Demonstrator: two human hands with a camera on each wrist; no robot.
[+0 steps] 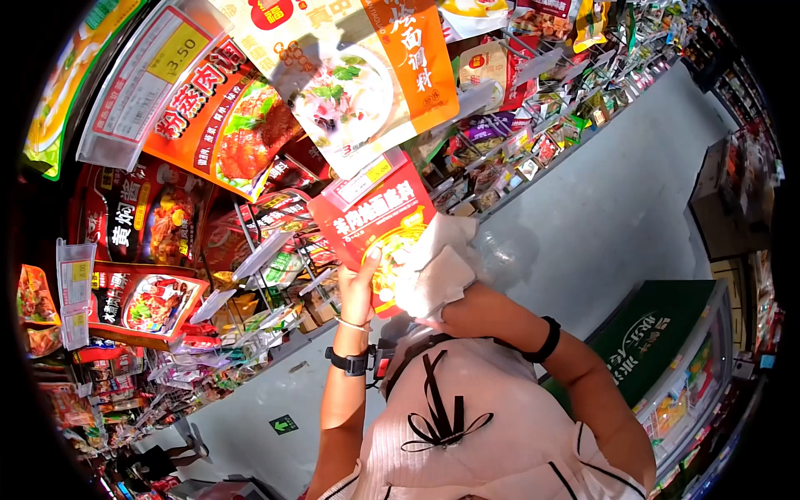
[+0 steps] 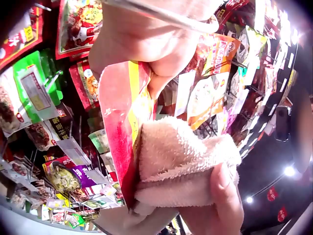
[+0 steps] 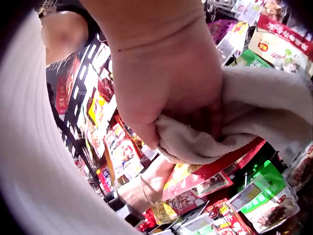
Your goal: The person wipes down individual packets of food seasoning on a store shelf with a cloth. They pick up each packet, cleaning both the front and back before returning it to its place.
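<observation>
A red food packet [image 1: 354, 221] with a noodle picture hangs upright before the body in the head view. My left hand [image 1: 360, 287] grips its left edge, thumb on the front. A pale fluffy cloth [image 1: 437, 267] lies against the packet's right side, held by my right hand, which it mostly covers in that view. In the left wrist view the cloth [image 2: 171, 161] touches the red packet [image 2: 117, 127], and the right hand's thumb presses on it. The right wrist view has my right hand [image 3: 171, 83] with fingers curled into the cloth [image 3: 205, 142], over the packet [image 3: 210, 171].
Hanging packets fill the racks at left and top, among them a large white and orange packet [image 1: 350, 83] just above. Price tags [image 1: 142, 83] stick out from the hooks. A grey floor [image 1: 550, 242] runs behind, with a green-sided freezer [image 1: 642, 333] at right.
</observation>
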